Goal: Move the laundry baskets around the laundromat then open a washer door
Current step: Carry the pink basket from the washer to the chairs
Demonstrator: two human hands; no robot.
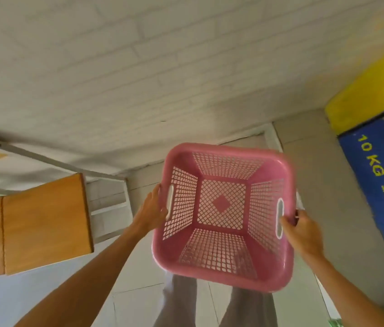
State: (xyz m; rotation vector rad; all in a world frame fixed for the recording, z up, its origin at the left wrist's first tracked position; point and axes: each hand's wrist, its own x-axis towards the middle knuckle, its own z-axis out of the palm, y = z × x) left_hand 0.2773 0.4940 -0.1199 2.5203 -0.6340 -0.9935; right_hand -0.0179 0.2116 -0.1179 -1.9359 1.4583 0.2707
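The fingers of the right hand [300,232] are curled over the rim of the pink square plastic laundry basket with lattice walls [221,215], and the fingertips reach to the white-edged handle slot [280,218] on that side, so this hand holds the rim firmly. The left hand [153,208] lies at the opposite rim, just beside the other handle slot [169,201]; its fingers look close together and pressed against the outer wall, but I cannot tell if they hook under the rim. The basket is held in the air between the two hands, in front of the body and above the pale tiled floor [139,291], with the open side toward the camera, and it is empty. I judge it is light and quite stiff, though thin plastic can bend a little at the walls; the smooth rim may slip, so the two handle slots are the best places to take it. To the left stands a wooden cabinet [44,223], well apart from the basket. To the right is a blue panel with "10 KG" [375,175], probably part of a washer, near the right hand.
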